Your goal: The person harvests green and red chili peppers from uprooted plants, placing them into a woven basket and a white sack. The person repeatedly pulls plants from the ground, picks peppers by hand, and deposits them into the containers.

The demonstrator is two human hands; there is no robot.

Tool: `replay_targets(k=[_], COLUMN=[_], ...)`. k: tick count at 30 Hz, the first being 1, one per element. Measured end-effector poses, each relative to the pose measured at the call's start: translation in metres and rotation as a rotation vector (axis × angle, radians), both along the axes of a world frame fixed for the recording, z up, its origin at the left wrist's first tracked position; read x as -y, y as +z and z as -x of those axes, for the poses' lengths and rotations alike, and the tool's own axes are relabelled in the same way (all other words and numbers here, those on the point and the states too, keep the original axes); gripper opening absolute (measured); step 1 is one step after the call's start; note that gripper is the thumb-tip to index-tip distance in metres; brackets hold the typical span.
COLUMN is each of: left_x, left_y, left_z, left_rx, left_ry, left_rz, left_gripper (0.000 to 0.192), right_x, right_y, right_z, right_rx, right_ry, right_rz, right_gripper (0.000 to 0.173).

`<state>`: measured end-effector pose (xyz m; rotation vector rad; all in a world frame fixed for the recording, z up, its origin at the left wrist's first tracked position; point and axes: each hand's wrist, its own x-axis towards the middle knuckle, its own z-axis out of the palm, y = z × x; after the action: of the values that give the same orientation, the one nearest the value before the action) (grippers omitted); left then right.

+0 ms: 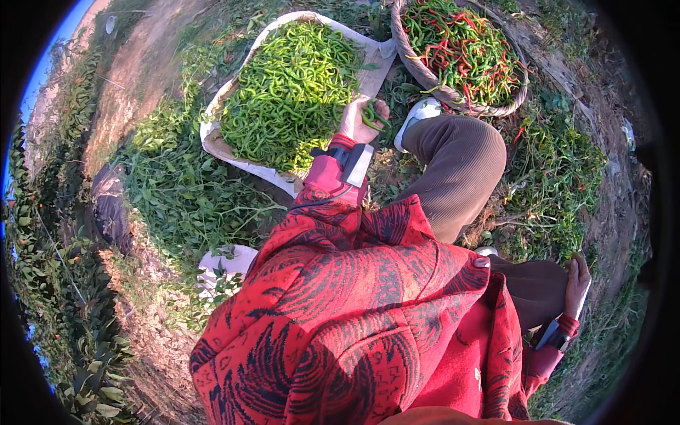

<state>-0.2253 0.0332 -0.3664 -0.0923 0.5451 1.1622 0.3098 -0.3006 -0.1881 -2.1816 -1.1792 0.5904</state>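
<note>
My left hand (362,120) is curled around a few green chili peppers (372,114), at the right edge of a white-rimmed container (211,130) heaped with green chili peppers (292,85). Right of it stands a round woven basket (417,61) full of mixed red and green chili peppers (462,48). Far to the right, beside my bent knee, my right hand (578,281) hangs low near the plants; its fingers are partly turned from view, and whether it holds something cannot be told.
Cut leafy plants (186,186) lie left of the container. More pulled pepper plants (558,180) lie at the right, past my legs. A dark sack-like object (110,204) sits at the left, and a row of standing plants (53,276) runs along the far left.
</note>
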Motion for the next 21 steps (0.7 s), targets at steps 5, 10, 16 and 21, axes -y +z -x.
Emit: replay_targets(k=[5, 10, 16, 21], left_x=[-0.036, -0.122, -0.062, 0.089], left_y=[-0.018, 0.063, 0.021, -0.085], left_z=[0.073, 0.141, 0.166, 0.166], left_rx=[-0.188, -0.382, -0.674, -0.606], left_ry=[0.142, 0.188, 0.025, -0.18], left_rz=[0.208, -0.188, 0.086, 0.328], left_gripper=[0.035, 0.082, 0.087, 0.053], right_x=[-0.011, -0.005, 0.011, 0.019], right_y=[0.013, 0.012, 0.005, 0.002], right_z=[0.022, 0.022, 0.007, -0.004], right_rx=[0.052, 0.121, 0.178, 0.129], right_ry=[0.094, 0.117, 0.118, 0.063], right_rz=[0.109, 0.1, 0.103, 0.145], right_gripper=[0.029, 0.029, 0.032, 0.033])
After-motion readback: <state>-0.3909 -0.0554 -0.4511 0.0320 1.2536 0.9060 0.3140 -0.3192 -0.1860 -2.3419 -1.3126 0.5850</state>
